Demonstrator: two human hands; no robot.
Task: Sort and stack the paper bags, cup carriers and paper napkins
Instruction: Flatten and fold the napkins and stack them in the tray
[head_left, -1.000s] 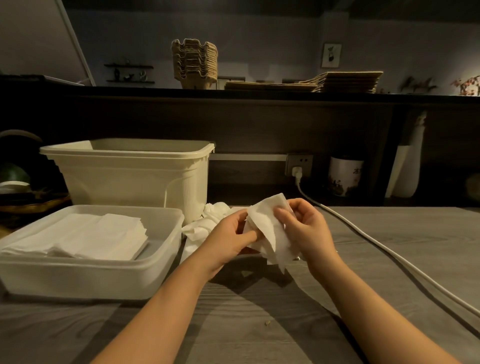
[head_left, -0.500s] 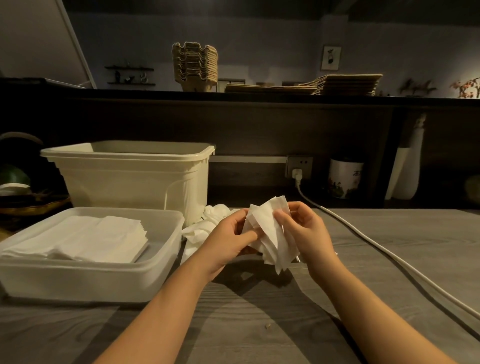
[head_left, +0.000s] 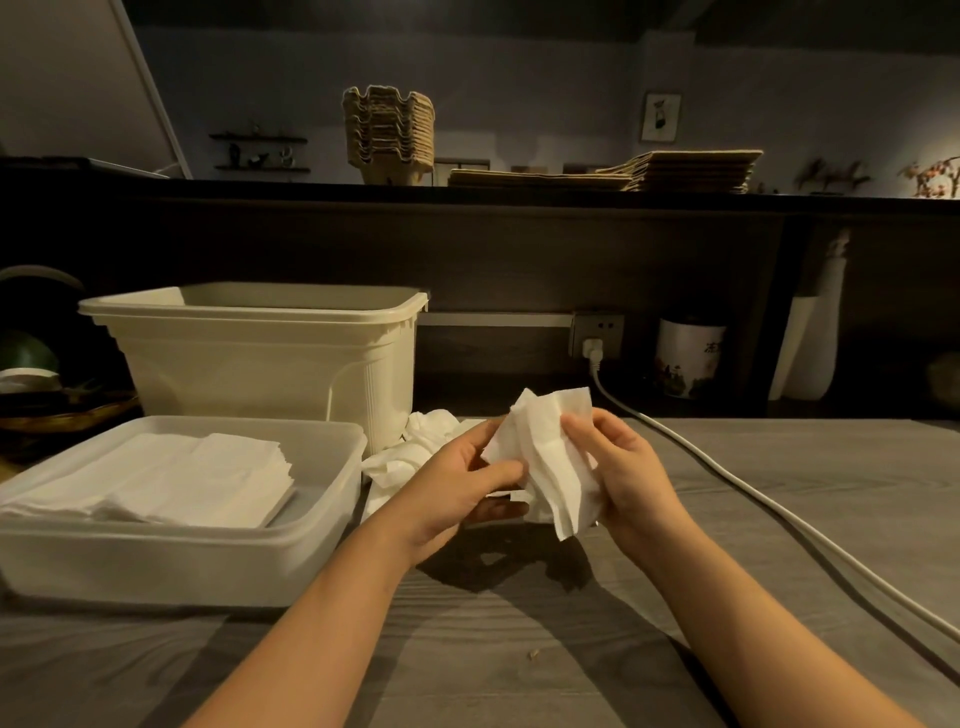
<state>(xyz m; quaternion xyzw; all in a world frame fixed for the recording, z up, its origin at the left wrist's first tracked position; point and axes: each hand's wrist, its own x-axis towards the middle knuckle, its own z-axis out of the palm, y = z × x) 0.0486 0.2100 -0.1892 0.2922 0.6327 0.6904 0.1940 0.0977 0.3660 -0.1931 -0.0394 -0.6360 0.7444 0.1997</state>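
L hand (head_left: 457, 488) & R hand (head_left: 628, 483) pinch crumpled napkin (head_left: 550, 452): light, limp, tears easily; we'd take corners. Tray (head_left: 156, 561) at 9 o'clock.

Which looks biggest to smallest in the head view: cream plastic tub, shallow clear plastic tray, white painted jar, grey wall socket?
Shallow clear plastic tray and cream plastic tub: about alike, the tray nearer, so unranked.
Then white painted jar.
Then grey wall socket.

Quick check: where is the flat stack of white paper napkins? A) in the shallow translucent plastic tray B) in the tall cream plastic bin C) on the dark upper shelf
A: the flat stack of white paper napkins lies inside the shallow translucent plastic tray.
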